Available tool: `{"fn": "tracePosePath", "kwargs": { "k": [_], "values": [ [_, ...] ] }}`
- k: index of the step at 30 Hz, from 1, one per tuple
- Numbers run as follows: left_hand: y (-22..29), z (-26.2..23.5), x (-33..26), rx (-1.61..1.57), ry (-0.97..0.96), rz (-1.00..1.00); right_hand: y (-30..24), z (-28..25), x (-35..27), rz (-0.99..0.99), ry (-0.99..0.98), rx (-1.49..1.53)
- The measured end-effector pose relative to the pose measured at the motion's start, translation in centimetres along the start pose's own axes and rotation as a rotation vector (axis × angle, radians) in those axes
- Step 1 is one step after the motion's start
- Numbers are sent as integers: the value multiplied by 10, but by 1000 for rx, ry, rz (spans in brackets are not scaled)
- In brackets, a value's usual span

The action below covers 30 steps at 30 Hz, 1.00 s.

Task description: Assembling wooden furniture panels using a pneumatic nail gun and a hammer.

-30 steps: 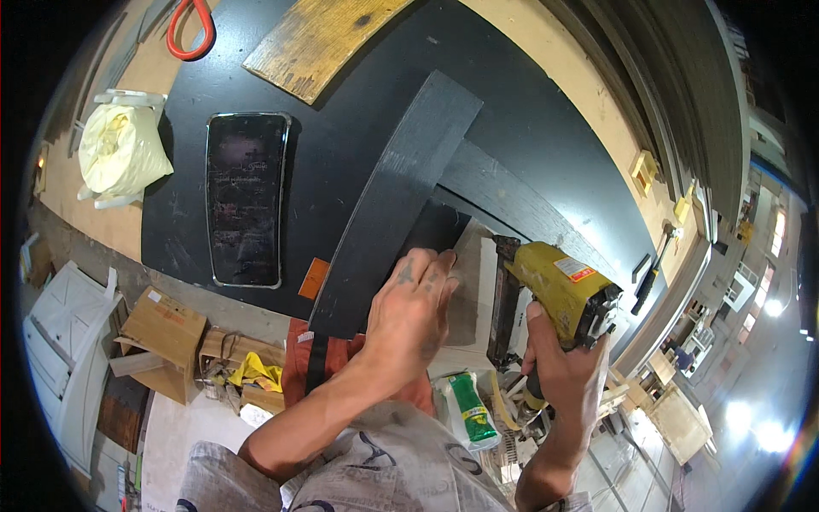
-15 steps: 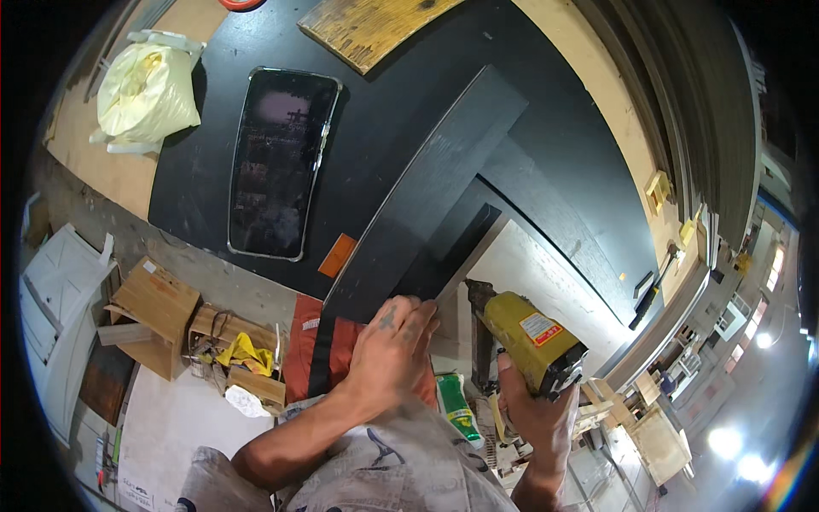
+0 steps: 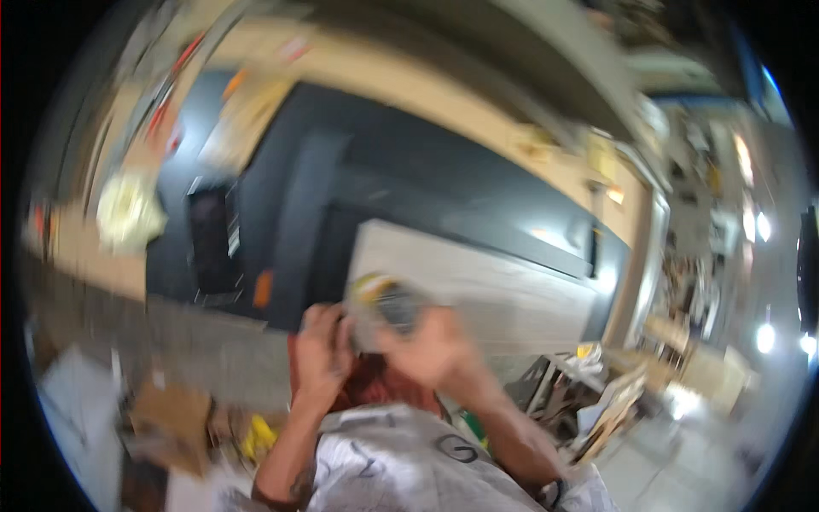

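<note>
- Two parts of a dark frame, a board (image 3: 299, 213) at the left and a rail (image 3: 546, 252) along the far side, are seen around a pale panel (image 3: 478, 277) on the surface (image 3: 426, 162).
- The nailer (image 3: 392, 300) is grasped by the right hand (image 3: 431, 346) over the panel's near left corner; whether its nose is in contact cannot be made out.
- The left hand (image 3: 324, 341) is placed just beside it with fingers curled; whether an edge is pinched or only pressed cannot be told through the blur.
- The step in hand is judged to be the lining-up of the nailer at this corner while the work is steadied.
- For the next move, the nose seems to need to be set square on the joint, with the left fingers kept clear.
- Compared with half a second ago, the nailer has been carried toward the left hand, and the gap between them is nearly gone.
- The view is turned and smeared, while the phone (image 3: 213, 235) and the orange block (image 3: 263, 288) are still found left of the board.
</note>
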<state>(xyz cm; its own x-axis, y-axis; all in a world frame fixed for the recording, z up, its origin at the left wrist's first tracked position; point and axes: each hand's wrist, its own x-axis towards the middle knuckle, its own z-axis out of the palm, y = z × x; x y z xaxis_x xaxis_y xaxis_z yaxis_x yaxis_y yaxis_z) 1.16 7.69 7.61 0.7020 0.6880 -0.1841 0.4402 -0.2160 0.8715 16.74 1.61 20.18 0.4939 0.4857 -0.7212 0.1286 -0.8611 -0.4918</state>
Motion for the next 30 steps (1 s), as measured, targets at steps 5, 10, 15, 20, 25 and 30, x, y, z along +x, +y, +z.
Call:
{"fn": "tracePosePath", "kwargs": {
  "k": [5, 10, 15, 20, 25, 30],
  "values": [
    [-4, 33, -3, 36, 12, 177, 65, -13, 9, -217, 177, 60],
    [-34, 27, -11, 167, 139, 234, 196, -108, -67, -189, 328, 445],
    [5, 85, -29, 199, 247, 51, 427, -237, -138, 235, 881, 189],
    [-33, 67, -22, 519, 548, 143, 568, -290, -59, 382, 988, -17],
    [-25, 85, -11, 634, 538, 71, 599, -259, -31, 264, 1449, -580],
    [-7, 104, -21, 638, 648, -81, 528, -178, -68, 81, 1222, -465]
  ]
}}
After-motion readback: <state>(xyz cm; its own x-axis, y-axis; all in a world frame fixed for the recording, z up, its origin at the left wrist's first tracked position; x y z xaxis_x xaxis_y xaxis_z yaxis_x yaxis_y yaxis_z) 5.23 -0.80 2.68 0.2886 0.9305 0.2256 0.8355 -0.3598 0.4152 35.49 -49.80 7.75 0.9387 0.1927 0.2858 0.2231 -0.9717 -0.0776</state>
